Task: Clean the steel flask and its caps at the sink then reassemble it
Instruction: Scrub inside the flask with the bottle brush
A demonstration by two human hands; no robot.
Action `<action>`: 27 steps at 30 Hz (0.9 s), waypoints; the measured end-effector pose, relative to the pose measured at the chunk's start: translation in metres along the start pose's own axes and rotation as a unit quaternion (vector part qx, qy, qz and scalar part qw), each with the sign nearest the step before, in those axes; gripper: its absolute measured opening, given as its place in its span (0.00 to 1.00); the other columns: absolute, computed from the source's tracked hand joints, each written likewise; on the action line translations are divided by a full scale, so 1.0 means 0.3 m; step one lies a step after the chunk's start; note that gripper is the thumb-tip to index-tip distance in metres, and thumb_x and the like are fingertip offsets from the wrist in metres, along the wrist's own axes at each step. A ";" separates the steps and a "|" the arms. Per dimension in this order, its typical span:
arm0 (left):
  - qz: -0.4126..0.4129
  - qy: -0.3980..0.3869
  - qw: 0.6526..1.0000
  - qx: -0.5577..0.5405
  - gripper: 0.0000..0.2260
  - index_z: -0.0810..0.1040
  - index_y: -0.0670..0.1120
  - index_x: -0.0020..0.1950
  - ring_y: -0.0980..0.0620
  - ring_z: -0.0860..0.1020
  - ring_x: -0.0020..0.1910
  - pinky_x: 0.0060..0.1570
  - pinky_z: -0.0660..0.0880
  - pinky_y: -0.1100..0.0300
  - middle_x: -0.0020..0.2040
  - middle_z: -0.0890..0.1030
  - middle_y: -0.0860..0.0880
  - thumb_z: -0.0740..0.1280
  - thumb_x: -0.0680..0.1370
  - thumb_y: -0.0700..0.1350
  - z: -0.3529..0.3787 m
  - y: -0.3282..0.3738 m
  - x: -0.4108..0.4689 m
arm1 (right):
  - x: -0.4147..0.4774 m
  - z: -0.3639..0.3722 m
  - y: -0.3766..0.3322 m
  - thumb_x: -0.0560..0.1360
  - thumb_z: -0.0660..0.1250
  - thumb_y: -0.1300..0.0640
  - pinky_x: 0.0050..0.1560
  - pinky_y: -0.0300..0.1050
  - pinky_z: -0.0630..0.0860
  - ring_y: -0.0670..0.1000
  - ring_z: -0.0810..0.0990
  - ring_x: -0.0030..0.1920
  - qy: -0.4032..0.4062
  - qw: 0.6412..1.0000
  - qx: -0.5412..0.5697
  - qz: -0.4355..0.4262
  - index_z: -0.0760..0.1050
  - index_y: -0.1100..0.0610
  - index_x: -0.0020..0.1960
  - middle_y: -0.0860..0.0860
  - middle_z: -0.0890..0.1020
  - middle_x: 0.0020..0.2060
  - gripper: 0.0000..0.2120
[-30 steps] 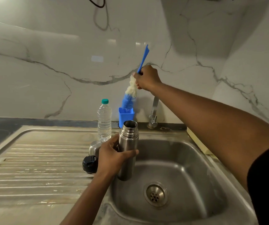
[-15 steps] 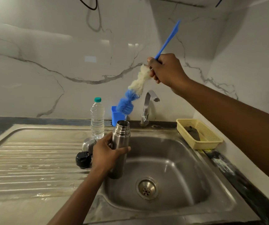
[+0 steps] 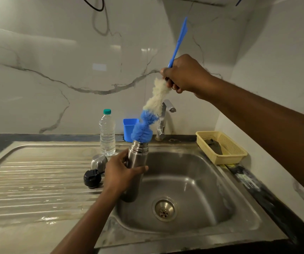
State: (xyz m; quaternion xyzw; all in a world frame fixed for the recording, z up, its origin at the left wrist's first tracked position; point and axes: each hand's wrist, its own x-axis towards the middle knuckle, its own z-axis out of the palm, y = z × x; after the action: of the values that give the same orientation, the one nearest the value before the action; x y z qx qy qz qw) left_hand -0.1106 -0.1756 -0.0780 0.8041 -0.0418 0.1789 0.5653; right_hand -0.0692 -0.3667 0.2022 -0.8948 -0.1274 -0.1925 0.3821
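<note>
A flask is held near upright over the sink, at its left edge, gripped round its body by the left hand. A brush is clenched by its handle in the right hand, its blue tip at the flask's open mouth. It is best lined up with the neck before being pushed in, the flask held firm. A steel cap and a black cap lie on the drainboard. A bottle, cup, tap and basket are set along a marble wall.
</note>
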 end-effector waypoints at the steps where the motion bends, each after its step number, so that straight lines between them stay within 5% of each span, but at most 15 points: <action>1: 0.006 -0.005 1.000 0.005 0.27 0.83 0.57 0.60 0.62 0.84 0.48 0.52 0.83 0.55 0.49 0.87 0.59 0.86 0.64 0.51 0.003 0.005 -0.002 | 0.003 -0.002 -0.003 0.82 0.65 0.57 0.27 0.35 0.73 0.43 0.75 0.25 0.003 1.000 -0.011 -0.002 0.80 0.62 0.50 0.52 0.81 0.33 0.09; 7: 0.029 -0.019 0.999 0.015 0.30 0.81 0.58 0.64 0.64 0.83 0.49 0.50 0.81 0.60 0.51 0.86 0.60 0.86 0.63 0.52 0.010 0.012 -0.006 | -0.007 0.056 0.026 0.82 0.66 0.57 0.30 0.35 0.75 0.43 0.77 0.26 -0.039 0.998 -0.048 -0.003 0.81 0.61 0.50 0.52 0.83 0.35 0.09; 12: 0.024 -0.024 0.999 0.008 0.29 0.82 0.57 0.63 0.62 0.84 0.49 0.52 0.83 0.55 0.51 0.87 0.59 0.85 0.63 0.53 0.008 -0.001 0.000 | -0.034 0.063 0.052 0.83 0.66 0.55 0.34 0.37 0.77 0.42 0.79 0.28 -0.069 0.996 -0.047 -0.034 0.81 0.59 0.49 0.52 0.84 0.36 0.09; 15: 0.040 -0.016 0.999 0.008 0.28 0.81 0.59 0.62 0.66 0.82 0.48 0.48 0.80 0.62 0.50 0.85 0.61 0.85 0.64 0.52 0.016 0.020 0.004 | -0.078 0.101 0.068 0.82 0.68 0.55 0.37 0.40 0.80 0.45 0.82 0.32 -0.148 0.986 -0.061 -0.043 0.83 0.61 0.48 0.54 0.86 0.37 0.10; 18: 0.042 -0.019 0.999 0.008 0.27 0.81 0.59 0.60 0.70 0.80 0.48 0.45 0.75 0.67 0.49 0.84 0.62 0.85 0.64 0.52 0.023 0.030 0.007 | -0.106 0.151 0.094 0.81 0.69 0.54 0.38 0.36 0.78 0.42 0.81 0.31 -0.141 0.987 -0.050 -0.058 0.83 0.60 0.46 0.51 0.86 0.36 0.10; 27: 0.048 -0.030 0.998 0.015 0.32 0.81 0.59 0.65 0.65 0.82 0.49 0.49 0.80 0.60 0.51 0.85 0.63 0.85 0.62 0.53 0.043 0.001 -0.005 | -0.147 0.134 0.168 0.82 0.69 0.52 0.39 0.37 0.78 0.44 0.80 0.32 -0.203 0.977 -0.036 -0.055 0.85 0.63 0.45 0.55 0.87 0.38 0.15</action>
State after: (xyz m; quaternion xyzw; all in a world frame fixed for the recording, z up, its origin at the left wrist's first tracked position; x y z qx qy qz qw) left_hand -0.1090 -0.1879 -0.0820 0.8148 -0.0950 0.1824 0.5420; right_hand -0.0796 -0.3747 0.1252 -0.9202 -0.2440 -0.0317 0.3043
